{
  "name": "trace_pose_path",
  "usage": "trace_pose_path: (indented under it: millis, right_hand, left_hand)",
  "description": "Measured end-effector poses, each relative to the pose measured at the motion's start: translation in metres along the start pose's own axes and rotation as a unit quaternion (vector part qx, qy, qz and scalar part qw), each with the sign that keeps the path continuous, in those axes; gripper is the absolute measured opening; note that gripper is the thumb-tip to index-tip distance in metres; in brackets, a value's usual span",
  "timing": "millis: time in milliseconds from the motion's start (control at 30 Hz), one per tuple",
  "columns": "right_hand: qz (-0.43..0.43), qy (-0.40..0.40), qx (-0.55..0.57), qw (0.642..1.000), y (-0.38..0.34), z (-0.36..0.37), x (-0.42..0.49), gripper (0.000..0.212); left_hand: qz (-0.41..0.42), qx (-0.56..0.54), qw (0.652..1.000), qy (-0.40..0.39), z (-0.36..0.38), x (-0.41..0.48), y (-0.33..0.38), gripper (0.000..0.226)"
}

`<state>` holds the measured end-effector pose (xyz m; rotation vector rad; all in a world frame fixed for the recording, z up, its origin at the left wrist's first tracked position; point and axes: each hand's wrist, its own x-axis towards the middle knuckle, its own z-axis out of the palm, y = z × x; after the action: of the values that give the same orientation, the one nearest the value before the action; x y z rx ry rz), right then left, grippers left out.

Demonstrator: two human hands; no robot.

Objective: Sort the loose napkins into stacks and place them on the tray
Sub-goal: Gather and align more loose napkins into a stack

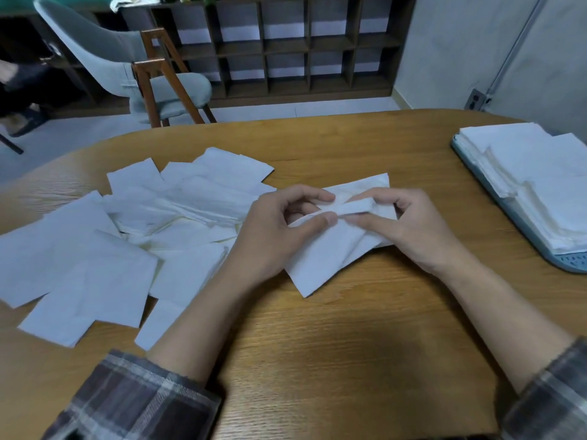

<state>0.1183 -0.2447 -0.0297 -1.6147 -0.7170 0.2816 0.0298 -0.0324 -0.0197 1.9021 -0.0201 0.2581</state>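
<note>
The left hand point(273, 230) and right hand point(403, 227) both pinch the rumpled upper edge of a white paper napkin point(324, 258) lying on the wooden table point(349, 328), probably to flatten it for stacking. Loose white napkins point(127, 236) sprawl left of the left hand. The blue-grey plastic tray point(570, 261), already stacked, waits right of the right hand.

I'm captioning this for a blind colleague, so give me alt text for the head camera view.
The left hand and right hand pinch a white napkin over a wooden table. Loose napkins lie scattered to the left; stacked napkins sit on a blue-grey tray at the right edge.
</note>
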Motion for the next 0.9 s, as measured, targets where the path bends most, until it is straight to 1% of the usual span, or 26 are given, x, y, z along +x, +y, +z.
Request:
trace_pose_path:
  millis: [67,133,167,233,300,400,467,533,667,800,833,900]
  right_hand:
    - [0.008,0.027,0.021,0.999,0.004,-0.001,0.002,0.012]
    - [0.038,0.057,0.067,0.995,0.005,-0.005,0.004,0.009]
    - [0.048,0.064,0.072,0.994,0.007,-0.008,0.005,0.01]
    - [0.056,0.041,0.08,0.994,0.007,-0.009,0.005,0.022]
    - [0.065,0.004,0.089,0.994,0.004,-0.008,0.002,0.034]
    - [0.067,-0.028,0.086,0.994,0.0,-0.004,0.0,0.036]
    - [0.054,-0.04,0.069,0.995,-0.003,0.002,-0.002,0.034]
    - [0.039,-0.042,0.049,0.997,-0.006,0.007,-0.003,0.036]
    - [0.032,-0.038,0.036,0.998,-0.01,0.012,-0.003,0.042]
    - [0.023,-0.032,0.023,0.999,-0.012,0.016,-0.004,0.042]
    - [0.02,-0.025,0.023,0.999,-0.011,0.016,-0.004,0.044]
    - [0.014,-0.012,0.038,0.999,-0.011,0.013,-0.003,0.049]
  left_hand:
    - [0.008,0.018,1.0,0.014,0.0,0.0,-0.002,0.024]
    - [0.01,0.018,0.999,0.038,-0.002,0.001,-0.003,0.027]
    - [0.01,0.013,0.999,0.05,-0.003,0.002,-0.003,0.026]
    - [0.003,0.002,0.998,0.068,-0.005,0.003,-0.003,0.025]
    - [-0.001,-0.011,0.998,0.061,-0.005,0.003,-0.001,0.022]
    - [0.003,-0.004,0.999,0.037,-0.003,0.002,0.001,0.016]
    - [0.009,0.007,0.999,0.038,-0.003,0.001,0.001,0.012]
    - [0.018,0.01,0.999,0.048,-0.003,0.002,0.002,0.014]
    - [0.026,-0.003,0.997,0.07,-0.003,0.003,0.002,0.025]
    - [0.028,0.014,0.996,0.081,-0.001,0.003,0.0,0.023]
    - [0.034,0.028,0.995,0.087,-0.001,0.002,-0.001,0.023]
    - [0.054,0.089,0.987,0.12,0.0,0.002,-0.003,0.026]
